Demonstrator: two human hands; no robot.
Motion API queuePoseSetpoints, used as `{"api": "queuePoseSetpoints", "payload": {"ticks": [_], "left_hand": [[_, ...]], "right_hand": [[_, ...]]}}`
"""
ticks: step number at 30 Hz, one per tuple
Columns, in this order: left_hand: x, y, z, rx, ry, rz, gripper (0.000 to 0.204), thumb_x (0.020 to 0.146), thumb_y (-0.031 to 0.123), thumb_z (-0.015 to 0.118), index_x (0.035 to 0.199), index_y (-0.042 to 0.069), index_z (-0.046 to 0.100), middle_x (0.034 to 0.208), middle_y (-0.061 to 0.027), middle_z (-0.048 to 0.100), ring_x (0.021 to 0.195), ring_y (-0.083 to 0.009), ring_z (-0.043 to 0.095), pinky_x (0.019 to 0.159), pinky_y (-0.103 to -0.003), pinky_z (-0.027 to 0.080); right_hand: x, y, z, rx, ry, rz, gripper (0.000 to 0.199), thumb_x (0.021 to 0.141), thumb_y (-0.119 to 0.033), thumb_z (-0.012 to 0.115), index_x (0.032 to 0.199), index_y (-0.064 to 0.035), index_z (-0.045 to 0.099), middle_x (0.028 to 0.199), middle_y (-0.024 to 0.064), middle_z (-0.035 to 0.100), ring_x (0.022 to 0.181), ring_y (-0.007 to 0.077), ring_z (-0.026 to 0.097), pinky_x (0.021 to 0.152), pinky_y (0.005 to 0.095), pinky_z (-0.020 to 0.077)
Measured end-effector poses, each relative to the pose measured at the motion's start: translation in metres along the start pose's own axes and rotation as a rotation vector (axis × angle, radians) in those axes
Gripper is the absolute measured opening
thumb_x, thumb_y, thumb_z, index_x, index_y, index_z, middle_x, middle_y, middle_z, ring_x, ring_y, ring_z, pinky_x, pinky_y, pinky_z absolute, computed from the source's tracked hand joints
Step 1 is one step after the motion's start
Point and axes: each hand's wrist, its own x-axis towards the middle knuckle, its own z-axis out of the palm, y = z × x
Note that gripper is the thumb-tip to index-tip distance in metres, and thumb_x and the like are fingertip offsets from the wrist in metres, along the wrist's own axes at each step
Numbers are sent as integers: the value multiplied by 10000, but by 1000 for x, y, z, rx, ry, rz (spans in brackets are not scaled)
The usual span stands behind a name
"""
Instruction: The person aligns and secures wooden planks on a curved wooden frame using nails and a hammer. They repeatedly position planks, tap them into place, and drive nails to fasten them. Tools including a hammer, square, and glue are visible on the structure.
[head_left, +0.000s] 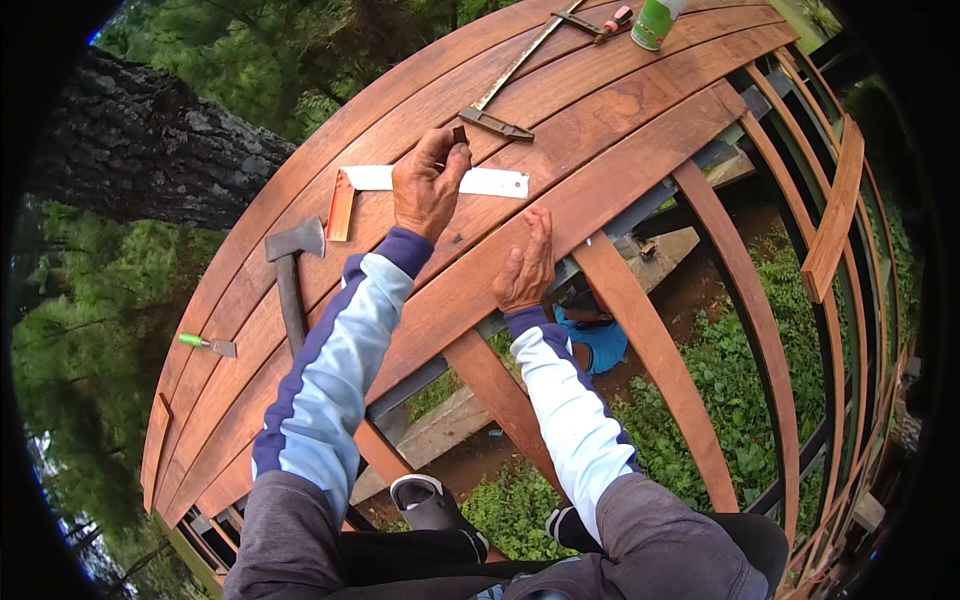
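Note:
Above the planks, my left hand [425, 195] pinches a small dark flat piece [460, 134] between thumb and fingertips; its kind is too small to make out. My right hand [526, 265] lies at the edge of the nearest reddish wooden plank [450, 300], fingers stretched out and holding nothing. Partly behind my left hand is a try square [495, 183] with a white blade and an orange-red stock. A hatchet [292, 262] with a dark handle lies left of my left forearm, which covers the handle's lower end.
A bar clamp [520, 65] and a green-and-white can [654, 24] sit at the far side. A green-handled scraper [208, 345] lies at left. Open gaps between curved joists [660, 370] show plants below and a person in blue [598, 345]. A loose board [836, 215] crosses the right joists.

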Motion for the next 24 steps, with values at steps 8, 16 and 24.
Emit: {"api": "queuePoseSetpoints", "payload": {"ticks": [8,16,24], "left_hand": [[-151,68,-226,423,-163,-232,195,939,89,645,1128,44,656,812,-57,681,717,-102,633,657,-268,526],[-322,58,-184,174,231,-460,147,889,56,714,1030,15,702,900,-68,690,738,-117,595,650,-263,484],[-314,41,-144,-171,370,-606,115,931,58,682,1027,-5,685,932,-14,689,792,-45,599,680,-203,506]], "right_hand": [[-6,10,5,-128,-72,-26,482,1030,-373,307,1231,-2,542,1289,222,556,1170,416,560,989,494,431],[3,-25,-6,-95,-302,-153,378,979,-273,468,1201,12,579,1258,214,578,1107,369,590,940,456,465],[-91,-157,-19,435,-1189,-348,427,833,33,597,1256,-20,572,1159,210,632,1048,376,633,872,415,537]]}}
